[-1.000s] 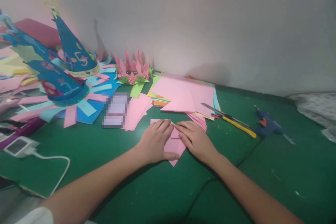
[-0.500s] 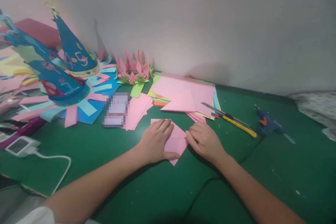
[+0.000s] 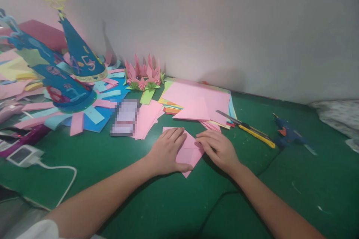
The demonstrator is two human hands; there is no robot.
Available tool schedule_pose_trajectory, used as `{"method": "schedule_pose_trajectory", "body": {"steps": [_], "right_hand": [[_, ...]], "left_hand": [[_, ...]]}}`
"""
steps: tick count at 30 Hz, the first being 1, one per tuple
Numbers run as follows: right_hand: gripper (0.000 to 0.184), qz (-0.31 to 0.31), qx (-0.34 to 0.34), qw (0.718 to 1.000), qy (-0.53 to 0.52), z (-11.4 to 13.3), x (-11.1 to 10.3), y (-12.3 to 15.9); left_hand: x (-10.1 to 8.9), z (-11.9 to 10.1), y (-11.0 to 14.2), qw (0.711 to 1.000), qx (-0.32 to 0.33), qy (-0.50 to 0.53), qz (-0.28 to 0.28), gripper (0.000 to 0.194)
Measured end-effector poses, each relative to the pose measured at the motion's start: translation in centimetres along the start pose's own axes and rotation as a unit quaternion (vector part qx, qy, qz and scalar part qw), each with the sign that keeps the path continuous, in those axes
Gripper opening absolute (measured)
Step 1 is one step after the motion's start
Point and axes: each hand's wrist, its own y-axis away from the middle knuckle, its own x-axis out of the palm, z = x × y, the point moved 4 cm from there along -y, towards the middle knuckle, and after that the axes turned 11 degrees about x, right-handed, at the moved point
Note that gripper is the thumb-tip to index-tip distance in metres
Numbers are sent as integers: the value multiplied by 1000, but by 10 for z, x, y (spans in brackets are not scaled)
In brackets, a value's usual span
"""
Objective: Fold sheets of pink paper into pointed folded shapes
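A small pink sheet of folded paper [image 3: 189,154] lies on the green table, turned so that a corner points toward me. My left hand [image 3: 165,151] is spread over its left part, fingers flat and thumb apart, pressing it down. At the paper's right corner, my right hand [image 3: 217,149] has its fingers curled in, with thumb and fingertips closed on the edge. A crease line runs across the paper between both hands. The right palm is hidden from view.
Behind the paper lie a stack of coloured sheets [image 3: 196,97] and a blurred-out phone [image 3: 125,117]. To the right are a yellow box cutter [image 3: 256,135] and a blue glue gun [image 3: 288,132] with its cord. Blue cone hats [image 3: 81,50] and a pink paper crown [image 3: 143,74] stand left.
My right hand's fingers have shifted slightly and lifted up over the right corner of the pink paper. My left hand stays flat in place.
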Motion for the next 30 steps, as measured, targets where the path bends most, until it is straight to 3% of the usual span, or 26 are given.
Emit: {"method": "schedule_pose_trajectory", "body": {"steps": [4, 7, 10, 13, 16, 23, 30], "right_hand": [[30, 94, -76, 993, 11, 8, 14, 3], [30, 131, -85, 987, 33, 9, 20, 4], [30, 136, -82, 986, 50, 9, 21, 4], [30, 131, -85, 986, 53, 10, 19, 3], [29, 127, -86, 987, 51, 11, 18, 2], [29, 126, -84, 987, 48, 10, 18, 3], [29, 119, -89, 987, 65, 10, 20, 4]], "left_hand": [[0, 1, 0, 999, 15, 28, -27, 82], [-5, 9, 1, 996, -15, 23, -81, 64], [-12, 24, 3, 987, -69, -21, -143, 45], [-13, 36, 4, 983, -108, -25, -150, 38], [-12, 40, 4, 982, -104, 12, -156, 31], [-16, 43, 4, 981, -129, -40, -142, 41], [-12, 45, 4, 962, -139, 127, -198, 48]]}}
